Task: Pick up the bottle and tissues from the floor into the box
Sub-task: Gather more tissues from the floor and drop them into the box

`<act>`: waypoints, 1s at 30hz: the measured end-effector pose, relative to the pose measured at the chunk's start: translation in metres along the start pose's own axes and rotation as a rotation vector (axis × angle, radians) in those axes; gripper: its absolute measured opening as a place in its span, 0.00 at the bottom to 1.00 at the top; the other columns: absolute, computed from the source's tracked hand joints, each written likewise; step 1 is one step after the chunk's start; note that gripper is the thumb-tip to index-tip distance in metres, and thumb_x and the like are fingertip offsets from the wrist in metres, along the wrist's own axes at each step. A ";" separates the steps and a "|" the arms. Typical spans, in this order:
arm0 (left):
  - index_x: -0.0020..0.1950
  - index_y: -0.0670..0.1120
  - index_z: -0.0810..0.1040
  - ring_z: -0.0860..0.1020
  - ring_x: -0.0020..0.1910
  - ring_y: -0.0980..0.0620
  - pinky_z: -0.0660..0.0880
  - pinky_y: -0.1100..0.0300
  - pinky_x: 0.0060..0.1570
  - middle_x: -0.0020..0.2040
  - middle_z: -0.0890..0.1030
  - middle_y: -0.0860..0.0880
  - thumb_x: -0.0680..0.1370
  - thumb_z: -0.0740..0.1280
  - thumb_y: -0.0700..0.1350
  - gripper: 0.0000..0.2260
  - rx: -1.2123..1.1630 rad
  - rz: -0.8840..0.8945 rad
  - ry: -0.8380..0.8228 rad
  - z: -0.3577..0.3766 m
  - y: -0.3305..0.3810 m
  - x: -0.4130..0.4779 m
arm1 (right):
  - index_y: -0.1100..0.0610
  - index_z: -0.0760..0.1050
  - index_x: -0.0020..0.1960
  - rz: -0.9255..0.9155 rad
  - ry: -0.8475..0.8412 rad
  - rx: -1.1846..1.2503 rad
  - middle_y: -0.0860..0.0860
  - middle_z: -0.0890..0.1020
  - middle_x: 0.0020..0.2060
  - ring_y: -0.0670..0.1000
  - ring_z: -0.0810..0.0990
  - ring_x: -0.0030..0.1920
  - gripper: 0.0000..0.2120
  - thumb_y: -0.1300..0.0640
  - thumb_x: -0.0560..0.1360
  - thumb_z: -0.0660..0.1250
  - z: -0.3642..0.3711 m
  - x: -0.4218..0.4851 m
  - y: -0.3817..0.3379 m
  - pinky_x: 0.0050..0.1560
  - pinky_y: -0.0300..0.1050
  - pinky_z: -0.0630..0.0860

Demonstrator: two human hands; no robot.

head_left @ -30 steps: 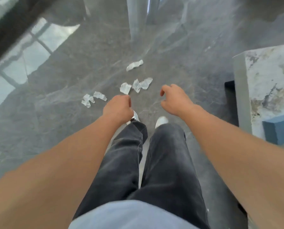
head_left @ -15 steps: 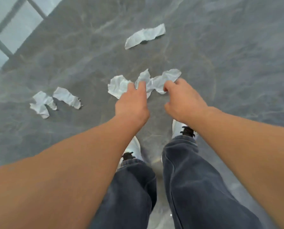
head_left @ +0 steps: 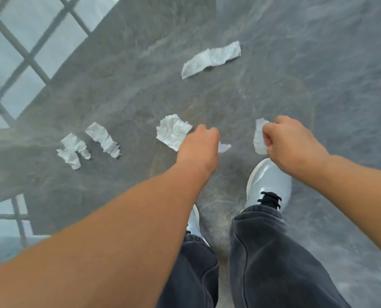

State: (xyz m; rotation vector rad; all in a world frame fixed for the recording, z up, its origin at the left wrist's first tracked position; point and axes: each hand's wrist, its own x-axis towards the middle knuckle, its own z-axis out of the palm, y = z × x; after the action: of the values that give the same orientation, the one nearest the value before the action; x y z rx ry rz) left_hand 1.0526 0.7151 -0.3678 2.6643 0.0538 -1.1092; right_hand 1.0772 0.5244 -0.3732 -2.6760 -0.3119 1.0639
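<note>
Several crumpled white tissues lie on the grey marble floor. My right hand [head_left: 292, 143] pinches one white tissue [head_left: 258, 138] just above my right shoe. My left hand [head_left: 198, 147] has its fingers curled over another tissue scrap [head_left: 224, 147], whose tip pokes out to the right of the hand. A crumpled tissue [head_left: 172, 132] lies just left of that hand. A long tissue strip [head_left: 211, 58] lies farther ahead, and two more tissues [head_left: 103, 138] [head_left: 73, 150] lie to the left. No bottle or box is in view.
My two legs in dark trousers and white shoes [head_left: 268, 181] stand directly below my hands. A bright window reflection with dark bars [head_left: 29, 52] covers the glossy floor at the left.
The camera has dropped closer to the floor. My right hand has drawn one tissue to the right, away from the cluster. My left hand has closed over the scrap beside the crumpled tissue.
</note>
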 end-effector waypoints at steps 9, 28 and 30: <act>0.46 0.45 0.69 0.75 0.46 0.37 0.64 0.52 0.38 0.50 0.72 0.42 0.72 0.61 0.35 0.06 0.025 0.222 0.056 -0.161 0.064 -0.168 | 0.60 0.71 0.45 0.162 0.141 0.087 0.57 0.71 0.43 0.59 0.73 0.44 0.06 0.68 0.69 0.62 -0.160 -0.181 -0.083 0.39 0.48 0.69; 0.48 0.41 0.77 0.76 0.44 0.37 0.74 0.50 0.41 0.47 0.76 0.41 0.68 0.65 0.35 0.09 0.690 1.006 0.087 -0.248 0.191 -0.674 | 0.54 0.71 0.45 1.036 0.792 0.668 0.59 0.74 0.48 0.61 0.75 0.47 0.04 0.57 0.75 0.57 -0.165 -0.802 -0.287 0.41 0.49 0.68; 0.46 0.43 0.76 0.75 0.40 0.40 0.72 0.52 0.37 0.46 0.75 0.43 0.68 0.65 0.35 0.08 0.768 1.133 0.088 -0.203 0.206 -0.732 | 0.51 0.66 0.37 1.152 0.847 0.652 0.58 0.74 0.44 0.59 0.73 0.43 0.07 0.56 0.74 0.58 -0.112 -0.864 -0.307 0.37 0.47 0.66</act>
State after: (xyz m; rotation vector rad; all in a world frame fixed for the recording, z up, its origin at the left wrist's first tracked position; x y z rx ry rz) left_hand 0.7007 0.6126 0.3290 2.4907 -1.9017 -0.6324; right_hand 0.5076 0.5527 0.3540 -2.2464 1.5417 0.0076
